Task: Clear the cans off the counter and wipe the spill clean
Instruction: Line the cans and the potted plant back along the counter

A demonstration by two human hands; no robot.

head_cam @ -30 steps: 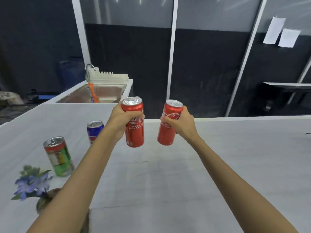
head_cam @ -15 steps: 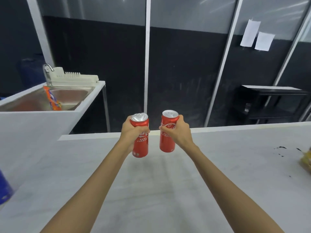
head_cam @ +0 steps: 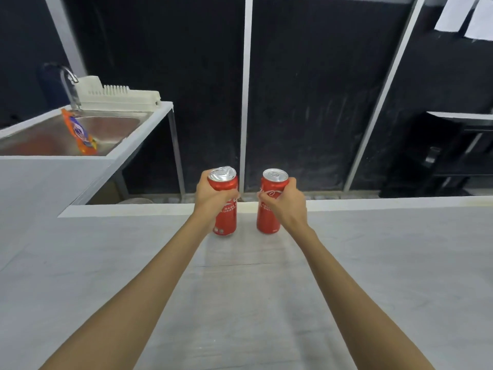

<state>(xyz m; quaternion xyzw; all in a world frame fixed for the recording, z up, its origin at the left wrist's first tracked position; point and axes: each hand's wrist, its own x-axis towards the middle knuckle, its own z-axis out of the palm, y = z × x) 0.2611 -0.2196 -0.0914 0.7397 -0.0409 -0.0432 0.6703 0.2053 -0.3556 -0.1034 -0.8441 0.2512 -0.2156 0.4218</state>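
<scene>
**Two red cans in hand at the far edge of the counter**

Head view. The left hand (head_cam: 210,194) is wrapped round the upper half of the left red can (head_cam: 226,222), fingers curled across its front and thumb side toward the rim. The right hand (head_cam: 286,202) grips the right red can (head_cam: 268,222) from its right side, fingers curled over the printed face. Both cans stand upright, side by side with a narrow gap between them, and do not touch each other. The left can's silver top looks dented; the right can's top is flat with its tab visible. Both are positioned over the white counter (head_cam: 240,303), close to its far edge. Whether their bases rest on the surface or sit just above it cannot be told. Both forearms reach forward across the counter.

At the left, a steel sink (head_cam: 120,124) is set in an adjoining worktop. An orange packet (head_cam: 80,134) leans inside the basin, below the faucet (head_cam: 68,84). A white dish rack (head_cam: 117,96) sits behind the sink. Two sheets of paper (head_cam: 464,14) hang on the dark wall at upper right.
</scene>
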